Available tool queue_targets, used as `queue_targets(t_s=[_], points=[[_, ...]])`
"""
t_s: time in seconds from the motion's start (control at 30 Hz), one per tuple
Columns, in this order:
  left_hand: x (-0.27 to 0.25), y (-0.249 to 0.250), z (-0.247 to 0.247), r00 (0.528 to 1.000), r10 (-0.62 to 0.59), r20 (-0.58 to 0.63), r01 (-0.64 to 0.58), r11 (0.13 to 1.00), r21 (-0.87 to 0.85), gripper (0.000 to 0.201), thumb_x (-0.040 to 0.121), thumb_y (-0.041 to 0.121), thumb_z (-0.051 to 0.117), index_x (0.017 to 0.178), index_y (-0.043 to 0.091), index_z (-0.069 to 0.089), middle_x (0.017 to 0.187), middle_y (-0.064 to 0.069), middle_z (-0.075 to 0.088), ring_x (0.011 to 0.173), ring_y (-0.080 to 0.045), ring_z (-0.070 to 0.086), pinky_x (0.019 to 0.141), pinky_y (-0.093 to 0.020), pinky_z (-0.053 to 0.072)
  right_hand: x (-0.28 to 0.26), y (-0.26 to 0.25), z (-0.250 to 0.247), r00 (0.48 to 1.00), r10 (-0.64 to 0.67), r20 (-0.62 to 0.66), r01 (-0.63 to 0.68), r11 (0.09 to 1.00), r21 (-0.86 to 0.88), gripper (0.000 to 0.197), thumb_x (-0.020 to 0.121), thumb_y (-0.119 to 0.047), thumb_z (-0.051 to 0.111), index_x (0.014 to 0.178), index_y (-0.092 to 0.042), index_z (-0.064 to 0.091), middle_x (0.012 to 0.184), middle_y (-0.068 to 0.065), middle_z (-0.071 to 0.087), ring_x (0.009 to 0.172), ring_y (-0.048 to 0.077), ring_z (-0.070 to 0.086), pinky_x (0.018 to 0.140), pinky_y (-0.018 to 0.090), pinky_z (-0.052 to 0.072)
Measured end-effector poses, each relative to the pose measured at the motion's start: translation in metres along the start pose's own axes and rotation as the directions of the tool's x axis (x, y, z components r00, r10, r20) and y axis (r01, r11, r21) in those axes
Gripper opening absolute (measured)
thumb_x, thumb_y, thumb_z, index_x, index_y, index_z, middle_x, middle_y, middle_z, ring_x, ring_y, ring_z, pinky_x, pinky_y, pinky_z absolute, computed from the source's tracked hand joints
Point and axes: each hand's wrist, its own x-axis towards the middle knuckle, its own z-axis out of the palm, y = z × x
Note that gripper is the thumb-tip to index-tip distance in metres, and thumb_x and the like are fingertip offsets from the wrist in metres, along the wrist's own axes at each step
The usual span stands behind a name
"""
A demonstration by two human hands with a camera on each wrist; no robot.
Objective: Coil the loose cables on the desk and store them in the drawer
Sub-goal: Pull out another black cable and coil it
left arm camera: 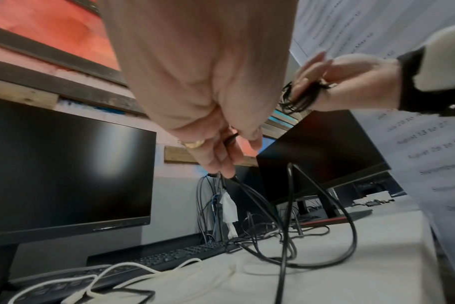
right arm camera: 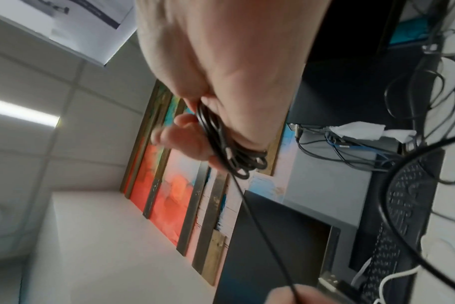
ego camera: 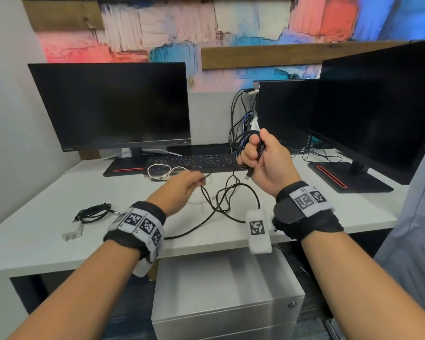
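Observation:
My right hand [ego camera: 260, 158] is raised above the desk and grips several wound loops of a black cable [right arm camera: 229, 148], with its USB plug [ego camera: 248, 174] hanging below the fist. The cable's loose length [ego camera: 221, 200] trails in loops over the white desk [ego camera: 47, 234]. My left hand [ego camera: 182, 187] pinches that loose length [left arm camera: 230, 142] between thumb and fingers, lower and to the left. A white cable [ego camera: 165, 171] lies by the keyboard. A coiled black cable [ego camera: 93, 213] and a white charger plug [ego camera: 71, 234] sit at the desk's left front.
A black keyboard [ego camera: 194, 161] lies between two dark monitors [ego camera: 113, 106], with a third monitor [ego camera: 388, 106] at the right. Tangled computer cables [ego camera: 241, 123] hang behind. A closed grey drawer cabinet [ego camera: 226, 303] stands under the desk's front edge.

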Motion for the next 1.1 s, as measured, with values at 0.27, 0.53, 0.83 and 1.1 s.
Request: queue_targets(t_s=[0.27,0.53,0.83,1.1], points=[[-0.009,0.012,0.012,0.987,0.039,0.155,-0.044,0.999,0.031,0.021,0.1,0.015,0.038,0.106,0.014,0.058,0.1,-0.001,0.055,0.092,-0.017,0.052,0.078,-0.021,0.036,0.009,0.007,0.003,0.987,-0.056,-0.151,0.099,0.95,0.295,0.032,0.103,-0.025,0.036,0.083,-0.006,0.052,0.114,0.016,0.057,0.118,0.025,0.057,0.096,0.037,0.046],[-0.007,0.012,-0.004,0.998,0.049,0.044,-0.048,0.999,-0.022,0.017,0.099,0.014,0.039,0.1,0.017,0.055,0.098,0.003,0.055,0.086,-0.013,0.059,0.079,-0.033,0.053,-0.001,0.02,0.002,0.968,-0.249,-0.02,0.099,0.457,-0.884,0.024,0.098,-0.028,0.04,0.09,-0.015,0.059,0.104,-0.003,0.05,0.092,0.014,0.048,0.079,0.029,0.038],[0.001,0.018,-0.014,0.959,-0.08,-0.271,0.031,0.983,-0.183,0.017,0.099,0.01,0.038,0.1,0.012,0.056,0.094,-0.007,0.06,0.085,-0.019,0.063,0.082,-0.035,0.054,-0.003,0.032,0.0,0.989,0.007,0.147,0.146,0.089,-0.985,0.03,0.099,-0.035,0.04,0.09,-0.011,0.053,0.086,0.007,0.062,0.089,0.023,0.057,0.076,0.036,0.045],[0.004,0.03,-0.021,0.961,-0.228,-0.159,0.135,0.882,-0.451,0.015,0.1,0.02,0.037,0.103,0.016,0.051,0.091,0.007,0.067,0.093,-0.011,0.059,0.08,-0.021,0.041,0.001,0.029,0.001,0.983,-0.056,0.173,0.177,0.099,-0.979,0.031,0.1,-0.037,0.039,0.09,-0.012,0.055,0.07,-0.01,0.049,0.065,0.005,0.047,0.056,0.022,0.034]])
